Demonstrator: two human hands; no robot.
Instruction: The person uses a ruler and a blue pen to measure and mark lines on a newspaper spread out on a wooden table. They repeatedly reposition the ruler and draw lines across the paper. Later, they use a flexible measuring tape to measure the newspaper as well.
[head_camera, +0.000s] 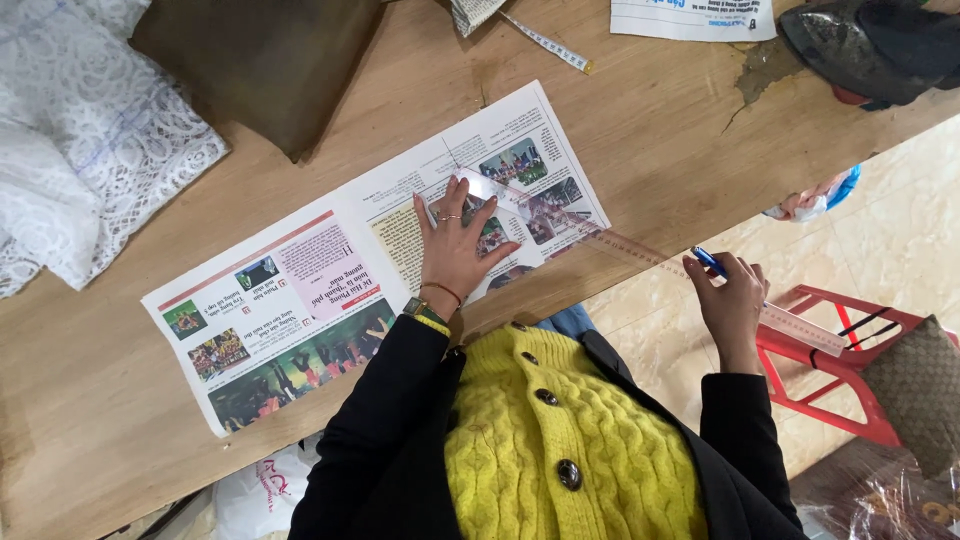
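Pressing ruler (640, 250) under left hand (455, 245); right hand (735, 300) grips pen (708, 261).

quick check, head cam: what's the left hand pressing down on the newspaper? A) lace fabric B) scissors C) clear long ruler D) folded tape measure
C: the left hand lies flat, fingers spread, on one end of the clear long ruler atop the newspaper, while the right hand, holding a blue pen, steadies the ruler's other end past the table edge.
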